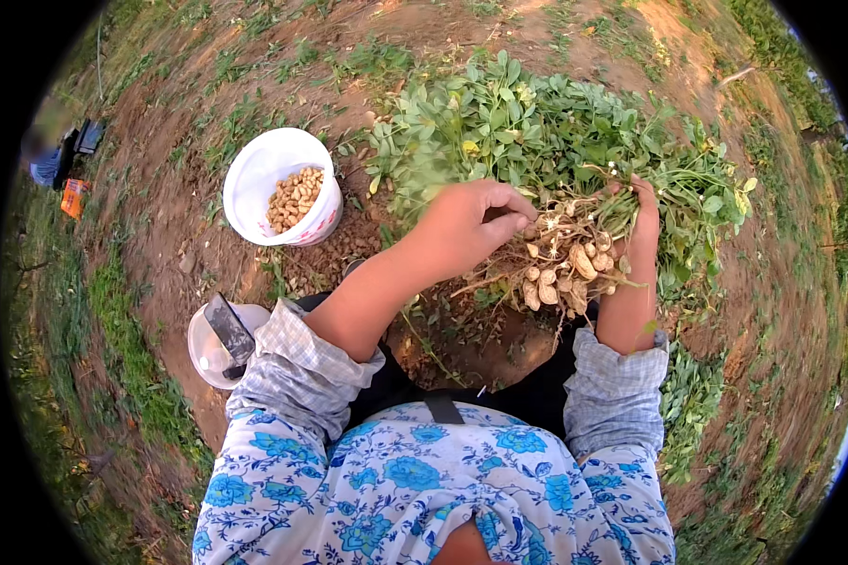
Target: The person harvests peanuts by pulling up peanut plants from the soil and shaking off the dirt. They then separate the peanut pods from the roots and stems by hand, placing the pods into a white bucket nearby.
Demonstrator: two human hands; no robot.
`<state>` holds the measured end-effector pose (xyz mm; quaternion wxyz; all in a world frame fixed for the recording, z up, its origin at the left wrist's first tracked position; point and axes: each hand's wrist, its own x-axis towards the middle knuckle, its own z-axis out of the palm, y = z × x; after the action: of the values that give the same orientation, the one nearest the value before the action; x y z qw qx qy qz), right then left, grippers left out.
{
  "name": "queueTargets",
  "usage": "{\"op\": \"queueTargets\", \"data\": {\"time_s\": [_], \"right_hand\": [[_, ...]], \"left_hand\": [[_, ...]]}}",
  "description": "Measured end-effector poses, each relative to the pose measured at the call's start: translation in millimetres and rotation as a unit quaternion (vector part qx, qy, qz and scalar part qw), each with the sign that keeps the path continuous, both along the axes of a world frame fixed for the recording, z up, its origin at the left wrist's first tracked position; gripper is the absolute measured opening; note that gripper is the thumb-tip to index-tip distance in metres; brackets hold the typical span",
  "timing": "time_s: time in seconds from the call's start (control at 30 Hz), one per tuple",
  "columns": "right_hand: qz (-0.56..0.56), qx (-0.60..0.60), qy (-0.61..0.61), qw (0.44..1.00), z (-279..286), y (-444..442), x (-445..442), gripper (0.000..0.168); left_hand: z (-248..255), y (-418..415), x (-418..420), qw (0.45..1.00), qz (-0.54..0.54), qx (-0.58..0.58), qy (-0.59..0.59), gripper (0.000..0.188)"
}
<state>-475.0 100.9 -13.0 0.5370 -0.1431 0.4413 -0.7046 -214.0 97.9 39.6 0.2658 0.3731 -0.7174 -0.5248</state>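
My right hand [642, 219] grips an uprooted peanut plant by its stems. The leafy green tops [530, 120] spread away from me, and the root end points back at me. A cluster of pale peanut pods [565, 279] hangs from the tangled roots [491, 272] in front of my right wrist. My left hand [470, 226] is at the left side of the roots, thumb and forefinger pinched together on what looks like a pod, partly covered by the fingertips. A white plastic bucket [244, 176] stands tilted to the left, with loose peanuts [297, 198] in its bottom.
Beside my left elbow sits a pale plastic tub [201, 346] with a dark phone-like device [230, 328] on it. More leafy plants [692, 402] lie to the right. At far left are a blurred person [46, 166] and an orange packet [75, 198]. Bare soil [184, 183] surrounds the bucket.
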Motion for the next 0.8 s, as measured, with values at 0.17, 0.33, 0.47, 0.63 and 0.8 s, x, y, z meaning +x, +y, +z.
{"op": "queueTargets", "data": {"time_s": [0.17, 0.33, 0.47, 0.63, 0.8], "right_hand": [[-0.009, -0.004, -0.004, 1.000, -0.4, 0.4, -0.4, 0.014], [0.005, 0.008, -0.012, 1.000, -1.3, -0.6, 3.0, 0.015], [0.018, 0.007, -0.004, 1.000, 1.3, 2.0, 5.8, 0.017], [0.026, -0.001, 0.010, 1.000, 1.5, 1.2, 3.0, 0.018], [0.045, -0.005, 0.003, 0.999, 3.7, 4.7, 4.5, 0.016]], "left_hand": [[-4.4, -0.3, -3.4, 0.996, -0.042, 0.076, -0.035, 0.031], [-17.4, -0.2, -9.1, 0.994, -0.041, 0.102, -0.001, 0.029], [-17.6, -0.3, -6.3, 0.995, -0.037, 0.081, -0.040, 0.022], [-6.6, 7.4, -4.7, 0.982, -0.014, -0.156, -0.103, 0.015], [-1.2, 10.9, -4.5, 0.968, -0.032, -0.214, -0.129, 0.015]]}}
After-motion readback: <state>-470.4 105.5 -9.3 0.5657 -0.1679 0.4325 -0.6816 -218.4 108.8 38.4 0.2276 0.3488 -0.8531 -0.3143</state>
